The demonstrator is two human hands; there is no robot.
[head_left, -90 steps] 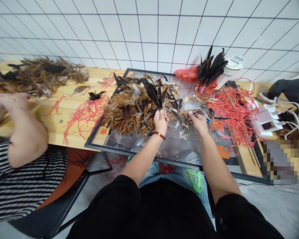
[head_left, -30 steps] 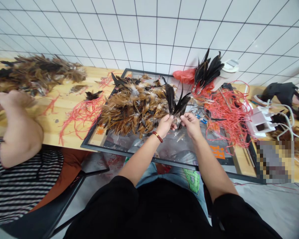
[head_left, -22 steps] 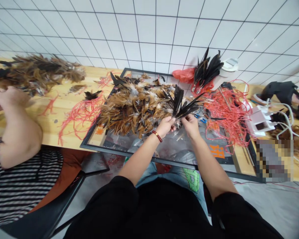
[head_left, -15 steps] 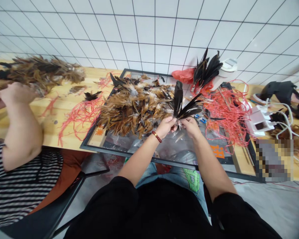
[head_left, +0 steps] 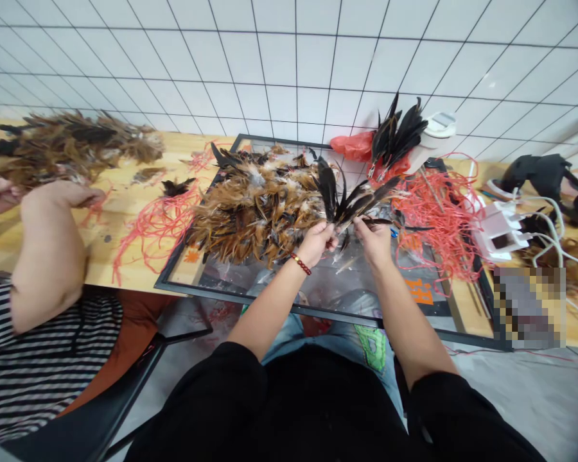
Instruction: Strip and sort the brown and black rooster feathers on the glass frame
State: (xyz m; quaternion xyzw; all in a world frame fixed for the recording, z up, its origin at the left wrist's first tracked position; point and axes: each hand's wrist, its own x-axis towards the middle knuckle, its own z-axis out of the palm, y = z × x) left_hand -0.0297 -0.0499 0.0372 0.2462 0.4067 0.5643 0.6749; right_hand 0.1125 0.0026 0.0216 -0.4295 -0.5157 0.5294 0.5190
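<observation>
Fanning out beyond both hands, dark feathers (head_left: 350,204) are pinched at their base by the left hand (head_left: 316,244); the right hand (head_left: 376,246), just beside it, pinches feathers too.

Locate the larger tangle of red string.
In the head view, the larger tangle lies right of the right hand, just left of the white box with cables.

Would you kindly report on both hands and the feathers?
Left hand: grip closed on dark feathers. Right hand: apparently pinching another feather. Brown feather pile close by.
</observation>
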